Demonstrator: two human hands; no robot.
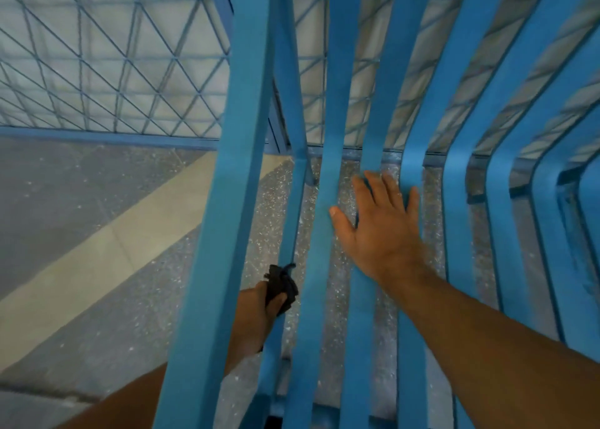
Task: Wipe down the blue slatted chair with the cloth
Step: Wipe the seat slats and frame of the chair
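Note:
The blue slatted chair (334,110) fills the middle and right of the view, its long slats running up and curving at the right. My right hand (380,227) lies flat with spread fingers on the slats near the centre. My left hand (263,308) reaches in beneath the wide frame bar at the left and grips a dark crumpled cloth (281,282), which is against a narrow slat. Part of that hand is hidden behind the bar.
A blue metal mesh fence (107,71) with a low rail runs behind the chair. The floor is grey speckled stone (58,201) crossed by a pale diagonal band (130,240).

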